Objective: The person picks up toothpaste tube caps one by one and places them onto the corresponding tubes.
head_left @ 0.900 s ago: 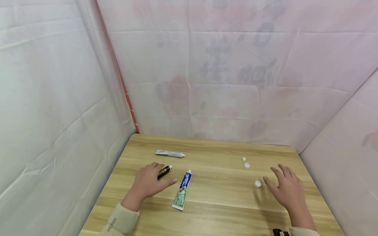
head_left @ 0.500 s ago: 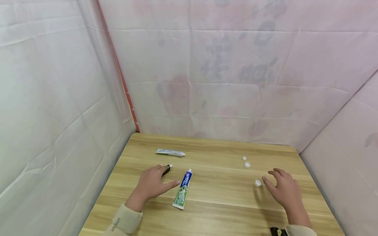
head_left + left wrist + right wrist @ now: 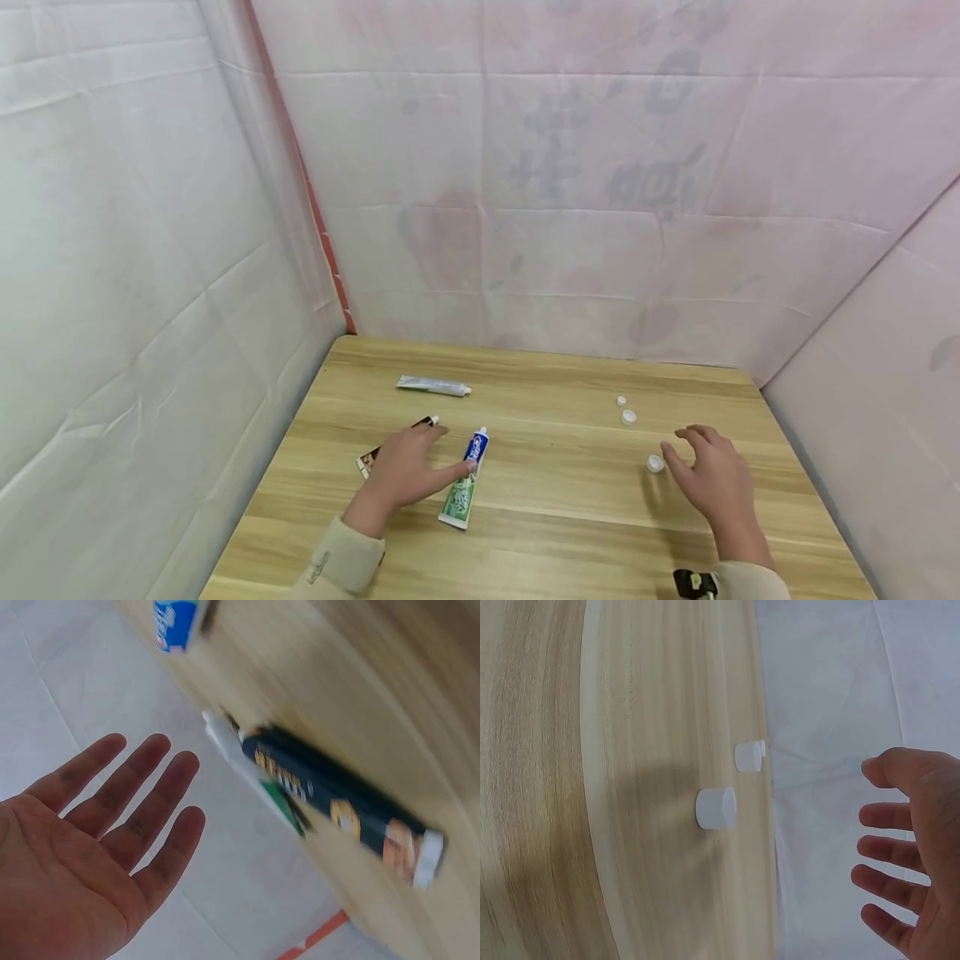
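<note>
In the head view my left hand (image 3: 408,468) is above the table with its fingers spread and nothing held. It partly hides a black toothpaste tube (image 3: 369,460), and its thumb overlaps a blue and green toothpaste tube (image 3: 459,502). The left wrist view shows the black tube (image 3: 341,806) apart from the extended fingers. My right hand (image 3: 716,477), loosely bent and holding nothing, hovers just right of a white cap (image 3: 655,463). That cap (image 3: 716,808) stands on the table, clear of the fingers, in the right wrist view.
A silvery toothpaste tube (image 3: 433,386) lies farther back on the left. Two smaller white caps, one round cap (image 3: 628,417) and a tiny cap (image 3: 621,401), sit toward the back right. Pale sheets (image 3: 570,275) enclose the wooden table (image 3: 555,500) behind and on both sides.
My left hand has moved right, off the black tube's lower end and over toward the blue and green tube. The right hand has shifted slightly left. Tubes and caps stay in place.
</note>
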A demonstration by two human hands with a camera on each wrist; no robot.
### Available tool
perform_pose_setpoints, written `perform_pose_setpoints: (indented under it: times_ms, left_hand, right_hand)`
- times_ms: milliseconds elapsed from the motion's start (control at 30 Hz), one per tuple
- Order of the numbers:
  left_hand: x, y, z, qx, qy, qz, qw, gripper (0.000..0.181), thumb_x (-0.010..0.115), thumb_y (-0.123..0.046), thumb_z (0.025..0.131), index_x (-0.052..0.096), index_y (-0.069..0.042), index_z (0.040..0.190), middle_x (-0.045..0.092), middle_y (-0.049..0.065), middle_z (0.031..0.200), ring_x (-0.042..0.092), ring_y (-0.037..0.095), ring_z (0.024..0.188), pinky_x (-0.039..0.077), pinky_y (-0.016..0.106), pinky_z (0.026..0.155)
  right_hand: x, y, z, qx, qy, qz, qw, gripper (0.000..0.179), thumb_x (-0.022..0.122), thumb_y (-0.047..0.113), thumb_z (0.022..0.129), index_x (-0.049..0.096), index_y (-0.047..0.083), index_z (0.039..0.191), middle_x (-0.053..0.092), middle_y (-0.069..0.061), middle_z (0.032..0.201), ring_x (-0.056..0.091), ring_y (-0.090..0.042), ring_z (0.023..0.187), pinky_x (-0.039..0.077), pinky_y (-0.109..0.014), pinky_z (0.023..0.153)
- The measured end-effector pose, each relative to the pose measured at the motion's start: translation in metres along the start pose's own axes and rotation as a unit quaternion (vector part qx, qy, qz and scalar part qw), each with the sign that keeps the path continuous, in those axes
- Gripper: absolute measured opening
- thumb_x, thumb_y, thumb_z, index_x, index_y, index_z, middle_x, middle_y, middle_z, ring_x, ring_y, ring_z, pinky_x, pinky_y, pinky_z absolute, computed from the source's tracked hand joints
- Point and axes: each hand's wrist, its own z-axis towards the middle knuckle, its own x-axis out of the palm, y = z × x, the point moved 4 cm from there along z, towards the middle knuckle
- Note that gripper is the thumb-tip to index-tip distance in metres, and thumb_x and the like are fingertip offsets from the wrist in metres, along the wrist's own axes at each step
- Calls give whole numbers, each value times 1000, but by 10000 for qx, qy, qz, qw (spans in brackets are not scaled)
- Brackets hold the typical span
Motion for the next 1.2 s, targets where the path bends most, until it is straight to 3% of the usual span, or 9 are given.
perform_pose_setpoints:
  times_ms: [167, 467, 633, 800, 1033, 1200]
  left_hand:
    - [14, -10, 2, 75, 97, -158, 9998, 88, 47, -86, 78, 65, -16, 128, 66, 2, 127, 61, 27, 120, 48, 51, 98]
    - [26, -19, 4, 285, -258, -39, 9993, 70, 56, -70, 86, 68, -12, 123, 68, 5, 118, 64, 25, 108, 51, 48, 90]
    - [33, -18, 5, 85, -241, -75, 9996, 70, 56, -68, 88, 64, -11, 127, 66, 6, 116, 63, 22, 103, 53, 43, 86]
    - [40, -18, 6, -126, -301, -229, 9992, 69, 59, -65, 88, 62, -9, 130, 66, 8, 117, 63, 24, 104, 53, 44, 88]
    - [47, -22, 10, -296, -563, -217, 9977, 62, 68, -52, 87, 62, -6, 128, 65, 11, 115, 63, 28, 104, 54, 45, 86]
    - [53, -22, 12, -569, -417, -267, 9971, 66, 70, -52, 86, 59, -6, 131, 61, 13, 117, 61, 27, 100, 55, 43, 76]
  right_hand:
    - [5, 1, 2, -33, -149, 51, 9999, 37, 73, 32, 87, 71, 0, 106, 65, -23, 112, 59, -47, 98, 47, -60, 66]
    - [17, 0, 6, 244, -25, 156, 9996, 39, 69, 36, 90, 70, 2, 110, 63, -23, 115, 59, -46, 99, 46, -58, 67]
    - [27, -2, 9, 702, 135, 556, 9959, 48, 66, 44, 91, 67, 5, 118, 60, -22, 122, 58, -44, 104, 46, -57, 74]
    - [39, -5, 15, 1281, 334, 1110, 9850, 59, 63, 54, 91, 63, 7, 127, 56, -20, 130, 57, -39, 111, 47, -55, 76]
    - [47, -7, 23, 1502, 326, 1286, 9797, 61, 65, 54, 89, 62, 6, 128, 57, -20, 129, 56, -40, 113, 46, -55, 80]
    - [56, -8, 28, 1804, 429, 1634, 9690, 64, 65, 54, 89, 60, 6, 131, 56, -19, 132, 55, -39, 116, 46, -54, 85]
